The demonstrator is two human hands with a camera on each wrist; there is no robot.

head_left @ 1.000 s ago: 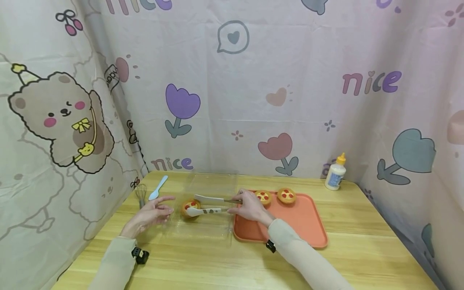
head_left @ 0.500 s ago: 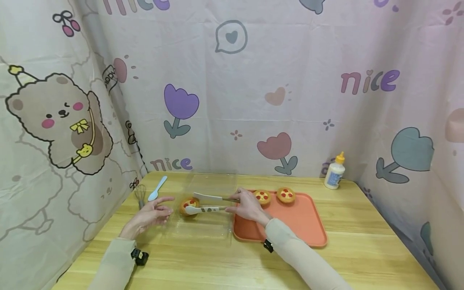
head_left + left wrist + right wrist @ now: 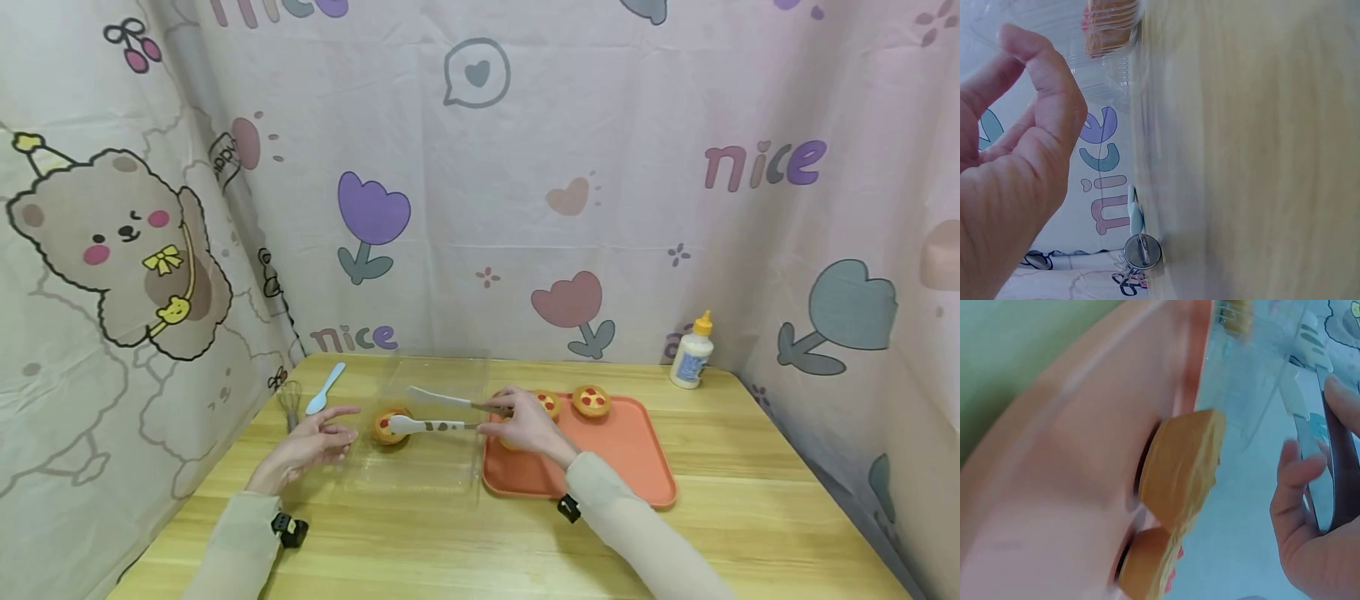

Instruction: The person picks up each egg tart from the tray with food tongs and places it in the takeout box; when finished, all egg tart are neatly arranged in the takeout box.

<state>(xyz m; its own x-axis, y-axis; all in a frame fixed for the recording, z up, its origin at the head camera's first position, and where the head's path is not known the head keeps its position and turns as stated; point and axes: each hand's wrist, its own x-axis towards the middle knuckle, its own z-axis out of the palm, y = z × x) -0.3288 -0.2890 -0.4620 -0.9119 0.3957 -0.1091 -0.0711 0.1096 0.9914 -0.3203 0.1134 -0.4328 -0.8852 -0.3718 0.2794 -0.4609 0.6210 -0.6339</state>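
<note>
My right hand [image 3: 536,429] holds a pair of metal tongs [image 3: 437,426] with white, spotted tips, pointing left over a clear plastic box [image 3: 431,479]. The tongs' arms are spread apart. Inside the box, toward its left side, sits one round pizza-topped tart [image 3: 382,435], overlapped by the nearer tip. My left hand [image 3: 309,446] is beside the box's left edge, fingers loosely bent and gripping nothing. In the left wrist view, a fingertip overlaps the clear plastic. Below the right hand, in the right wrist view, tarts [image 3: 1182,469] rest on the tray.
An orange tray [image 3: 607,462] lies right of the box, with another tart [image 3: 592,402] at its back. Behind the left hand are a light-blue spoon [image 3: 324,392] and a whisk [image 3: 290,402]. A white glue bottle [image 3: 692,358] with a yellow cap stands at the back right.
The tongs have lifted slightly and shifted right with the right hand, while the tart stays in the box. More of a tart beneath the right hand shows. The left hand is still.
</note>
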